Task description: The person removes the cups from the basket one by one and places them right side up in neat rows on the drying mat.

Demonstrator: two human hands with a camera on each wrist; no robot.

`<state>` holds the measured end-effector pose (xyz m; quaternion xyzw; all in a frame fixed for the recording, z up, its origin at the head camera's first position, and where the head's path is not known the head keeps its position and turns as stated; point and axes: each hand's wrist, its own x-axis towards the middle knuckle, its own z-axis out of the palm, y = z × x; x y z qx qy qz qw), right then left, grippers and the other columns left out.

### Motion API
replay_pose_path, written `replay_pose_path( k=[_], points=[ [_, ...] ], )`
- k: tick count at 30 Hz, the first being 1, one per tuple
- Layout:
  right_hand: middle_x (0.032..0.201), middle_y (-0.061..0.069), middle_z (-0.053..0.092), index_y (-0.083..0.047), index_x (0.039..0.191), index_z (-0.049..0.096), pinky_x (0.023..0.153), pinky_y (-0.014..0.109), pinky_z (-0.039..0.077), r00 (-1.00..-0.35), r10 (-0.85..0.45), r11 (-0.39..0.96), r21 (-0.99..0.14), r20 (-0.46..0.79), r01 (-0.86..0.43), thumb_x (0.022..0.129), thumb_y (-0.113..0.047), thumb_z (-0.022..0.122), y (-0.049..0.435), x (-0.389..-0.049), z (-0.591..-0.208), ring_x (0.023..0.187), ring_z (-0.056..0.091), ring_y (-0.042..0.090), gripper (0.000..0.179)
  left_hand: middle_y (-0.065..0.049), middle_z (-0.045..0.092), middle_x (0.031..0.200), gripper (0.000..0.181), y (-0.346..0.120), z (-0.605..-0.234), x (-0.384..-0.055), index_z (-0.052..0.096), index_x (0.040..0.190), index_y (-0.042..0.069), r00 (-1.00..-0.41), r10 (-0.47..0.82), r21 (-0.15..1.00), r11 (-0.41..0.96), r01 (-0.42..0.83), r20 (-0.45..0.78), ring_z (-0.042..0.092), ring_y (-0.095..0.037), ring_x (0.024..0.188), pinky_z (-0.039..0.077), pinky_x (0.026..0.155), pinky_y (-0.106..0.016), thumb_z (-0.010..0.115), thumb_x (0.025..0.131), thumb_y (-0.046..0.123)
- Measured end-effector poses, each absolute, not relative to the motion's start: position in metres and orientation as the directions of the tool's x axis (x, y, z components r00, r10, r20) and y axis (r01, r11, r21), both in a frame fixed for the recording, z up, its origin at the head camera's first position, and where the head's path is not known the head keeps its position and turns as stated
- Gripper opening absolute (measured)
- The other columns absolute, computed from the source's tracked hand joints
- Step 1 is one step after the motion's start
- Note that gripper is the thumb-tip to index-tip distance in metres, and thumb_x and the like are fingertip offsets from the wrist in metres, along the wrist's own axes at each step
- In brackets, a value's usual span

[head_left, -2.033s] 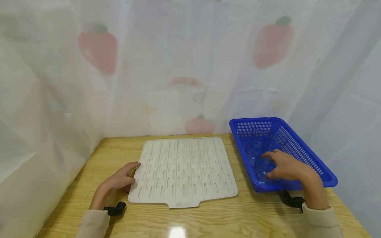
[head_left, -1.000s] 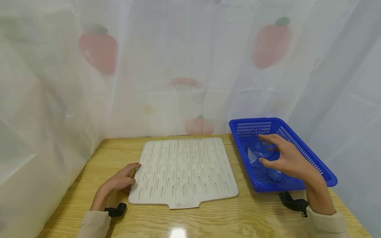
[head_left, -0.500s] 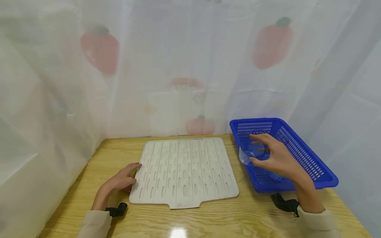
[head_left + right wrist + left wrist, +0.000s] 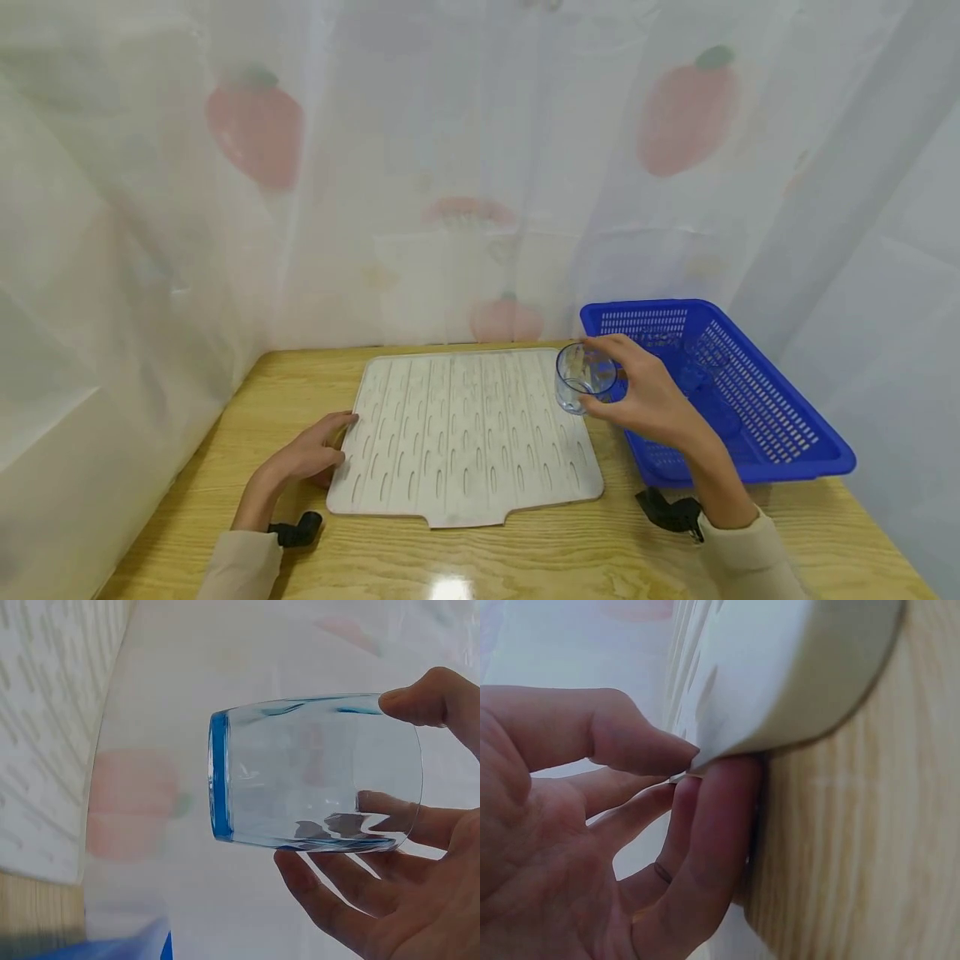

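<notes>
In the head view, my right hand [image 4: 651, 398] holds a clear drinking glass [image 4: 573, 390] above the right edge of a pale drying mat [image 4: 465, 433]. The glass stands mouth up with its base off the mat. Seen from the right wrist, the thumb [image 4: 424, 701] lies on one side of the glass [image 4: 300, 772] and the fingers on the other; its thick base looks blue. My left hand [image 4: 306, 454] is at the mat's left edge. From the left wrist, thumb and fingers pinch the rim of the mat [image 4: 780, 682]; some fingertips are hidden.
A blue plastic basket [image 4: 795, 392] stands at the right on the wooden table [image 4: 540, 550], with more clear glassware [image 4: 697, 354] inside, hard to make out. A white curtain [image 4: 465, 150] with faded fruit prints hangs behind and at both sides.
My right hand has lifted the glass out of the basket and carried it left, over the basket's rim to the mat's right edge. The left hand has stayed in place.
</notes>
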<state>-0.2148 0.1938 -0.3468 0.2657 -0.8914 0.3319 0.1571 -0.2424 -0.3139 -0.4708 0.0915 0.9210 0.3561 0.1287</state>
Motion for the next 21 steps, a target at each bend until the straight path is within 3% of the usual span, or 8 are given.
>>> replay_pose_path(
  k=[12,21],
  points=[
    [0.138,0.019,0.06,-0.003,0.147,0.054,0.091,0.051,0.059,-0.79,-0.41,0.543,-0.574,0.456,-0.613,0.08,-0.013,0.083,0.138,-0.224,-0.35,0.115,0.063,0.035,0.074,-0.031,0.026,0.164,0.079,-0.314,-0.467,-0.24,0.037,0.156,-0.004,-0.95,0.259,0.677,0.732,0.075,-0.175,0.035,-0.047,0.144,0.049,0.098,-0.047,0.063,0.081,-0.001],
    [0.14,0.017,0.06,-0.006,0.145,0.057,0.089,0.045,0.059,-0.767,-0.425,0.473,-0.605,0.48,-0.641,0.078,-0.014,0.084,0.101,-0.235,-0.355,0.119,0.062,0.036,0.073,-0.031,0.02,0.166,0.079,-0.312,-0.469,-0.239,0.033,0.158,-0.003,-0.948,0.248,0.726,0.687,0.029,-0.198,0.041,-0.043,0.129,0.054,0.075,-0.034,0.06,0.083,-0.002]
  ],
)
